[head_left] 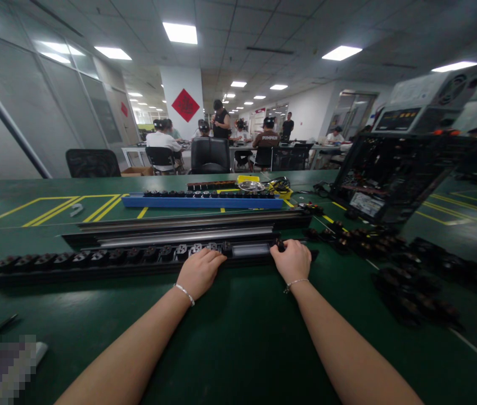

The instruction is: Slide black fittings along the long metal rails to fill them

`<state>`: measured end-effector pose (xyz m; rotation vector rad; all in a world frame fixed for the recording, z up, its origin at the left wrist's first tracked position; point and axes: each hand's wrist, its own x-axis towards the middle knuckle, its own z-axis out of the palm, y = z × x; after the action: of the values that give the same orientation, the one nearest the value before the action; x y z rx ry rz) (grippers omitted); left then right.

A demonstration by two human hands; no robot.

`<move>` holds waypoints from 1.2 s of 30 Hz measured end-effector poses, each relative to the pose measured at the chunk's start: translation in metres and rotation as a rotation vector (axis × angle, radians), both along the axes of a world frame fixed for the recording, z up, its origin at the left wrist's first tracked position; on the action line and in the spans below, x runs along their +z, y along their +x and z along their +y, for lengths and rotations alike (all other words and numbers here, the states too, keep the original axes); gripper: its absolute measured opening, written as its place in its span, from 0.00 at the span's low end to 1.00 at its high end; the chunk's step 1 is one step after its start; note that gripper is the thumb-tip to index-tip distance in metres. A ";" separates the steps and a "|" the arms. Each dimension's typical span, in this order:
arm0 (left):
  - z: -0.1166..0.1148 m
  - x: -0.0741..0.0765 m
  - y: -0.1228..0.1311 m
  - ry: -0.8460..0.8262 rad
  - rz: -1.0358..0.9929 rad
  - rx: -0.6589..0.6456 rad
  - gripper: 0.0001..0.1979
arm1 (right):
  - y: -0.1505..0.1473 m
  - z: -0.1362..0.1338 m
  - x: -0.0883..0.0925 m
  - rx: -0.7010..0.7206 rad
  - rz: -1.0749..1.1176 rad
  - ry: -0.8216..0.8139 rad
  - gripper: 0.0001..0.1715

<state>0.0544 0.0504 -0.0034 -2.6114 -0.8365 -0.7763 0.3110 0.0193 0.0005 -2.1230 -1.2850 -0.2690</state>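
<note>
A long black rail [107,270] lies across the green table, with a row of small black socket-like modules [133,255] in its channel. My left hand [199,272] is closed over the front edge of the rail, its fingers against the modules near the row's right end. Toward the rail's right end, my right hand [292,260] pinches a single black module [279,245] between thumb and fingers. Between the two hands a bare grey stretch of channel [250,250] shows. The undersides of my fingers are hidden.
Behind the rail lie other long dark rails [188,232] and a blue rail [205,201] holding a row of black pieces. Loose black modules [415,292] are heaped at right, before an opened computer case [390,174]. A pen [4,324] lies front left. People sit farther back.
</note>
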 end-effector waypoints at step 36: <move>0.000 -0.001 0.000 -0.015 0.010 0.005 0.15 | 0.013 -0.003 -0.001 -0.046 0.059 -0.034 0.17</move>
<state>0.0544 0.0507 -0.0041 -2.6230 -0.8493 -0.7581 0.3237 0.0164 -0.0003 -2.1749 -1.2158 -0.2037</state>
